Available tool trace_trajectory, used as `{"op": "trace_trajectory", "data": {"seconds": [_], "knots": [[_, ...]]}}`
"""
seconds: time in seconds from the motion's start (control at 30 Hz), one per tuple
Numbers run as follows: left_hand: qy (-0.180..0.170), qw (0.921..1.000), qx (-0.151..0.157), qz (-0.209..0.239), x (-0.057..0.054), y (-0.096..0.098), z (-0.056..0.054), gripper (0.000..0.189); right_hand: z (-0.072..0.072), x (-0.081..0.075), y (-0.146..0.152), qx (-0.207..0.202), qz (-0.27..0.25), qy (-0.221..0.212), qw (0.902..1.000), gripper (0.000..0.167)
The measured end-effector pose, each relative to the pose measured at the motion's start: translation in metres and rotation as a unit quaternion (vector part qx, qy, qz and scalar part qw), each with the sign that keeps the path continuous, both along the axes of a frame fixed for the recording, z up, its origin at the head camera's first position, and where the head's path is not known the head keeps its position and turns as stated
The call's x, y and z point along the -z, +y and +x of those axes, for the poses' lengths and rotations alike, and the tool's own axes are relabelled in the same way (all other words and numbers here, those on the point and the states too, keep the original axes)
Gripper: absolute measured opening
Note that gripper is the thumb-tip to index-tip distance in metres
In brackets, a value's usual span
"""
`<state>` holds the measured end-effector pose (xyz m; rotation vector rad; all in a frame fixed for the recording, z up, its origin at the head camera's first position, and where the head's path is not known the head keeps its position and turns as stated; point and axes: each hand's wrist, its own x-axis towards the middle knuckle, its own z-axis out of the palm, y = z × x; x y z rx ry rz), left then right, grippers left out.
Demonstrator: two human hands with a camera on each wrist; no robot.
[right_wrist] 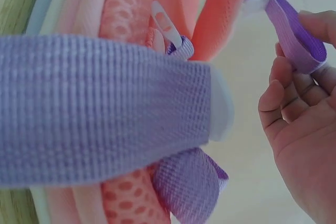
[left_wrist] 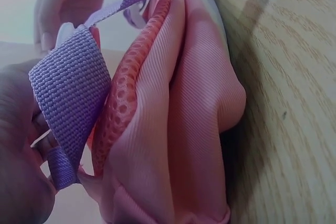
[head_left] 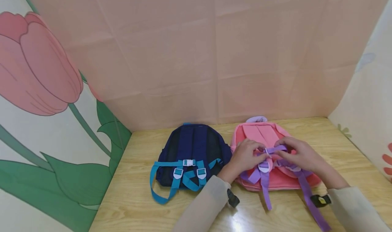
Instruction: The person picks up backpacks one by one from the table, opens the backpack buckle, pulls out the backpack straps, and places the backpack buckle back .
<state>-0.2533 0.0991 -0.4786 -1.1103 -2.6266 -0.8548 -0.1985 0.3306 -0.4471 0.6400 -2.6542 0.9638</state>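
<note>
Near sleeves (head_left: 203,204); left hand (head_left: 246,153) pinches white buckle (head_left: 267,152), right hand (head_left: 301,153) purple strap (right_wrist: 291,32), likely limp, light; grip beside buckle.

Soft, even indoor light fills the head view, a white glare burning on the desk (head_left: 122,198) near 5 o'clock and faint shadows falling beside the purple straps (head_left: 265,187); fine detail is smeared. The left-wrist view is dimmer and greyed: the left hand (left_wrist: 21,124) sits in shade near 9 o'clock, below a washed-out patch at 10, with deep shadow under the pink backpack (left_wrist: 152,156) between 4 and 5 and a darker streak between 1 and 2. Pale haze flattens the right-wrist view, highlights bleached near 1 o'clock.
</note>
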Motion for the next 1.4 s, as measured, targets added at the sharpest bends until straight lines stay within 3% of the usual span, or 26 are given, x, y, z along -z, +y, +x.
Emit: {"op": "trace_trajectory", "data": {"seconds": [0.5, 0.67, 0.93, 1.3, 1.4], "knots": [[0.001, 1.0000, -0.003, 0.000, 0.002, -0.001, -0.001, 0.024, 0.002, 0.003, 0.008, 0.029, -0.007, -0.026, 0.9992, 0.023], [-0.002, 1.0000, -0.001, 0.003, 0.003, -0.001, -0.002, 0.026, 0.005, 0.000, 0.010, 0.035, -0.005, -0.053, 0.9980, 0.025], [0.004, 1.0000, -0.004, 0.006, 0.004, -0.001, -0.001, 0.025, 0.004, 0.004, 0.012, 0.031, -0.008, -0.047, 0.9984, 0.022], [0.003, 1.0000, -0.006, 0.006, 0.004, -0.002, -0.002, 0.024, 0.005, -0.010, 0.014, 0.050, 0.086, -0.096, 0.9904, 0.012], [0.004, 0.9999, -0.005, 0.009, 0.005, -0.002, -0.002, 0.024, 0.003, -0.008, 0.013, 0.049, 0.099, -0.090, 0.9898, 0.014]]}}
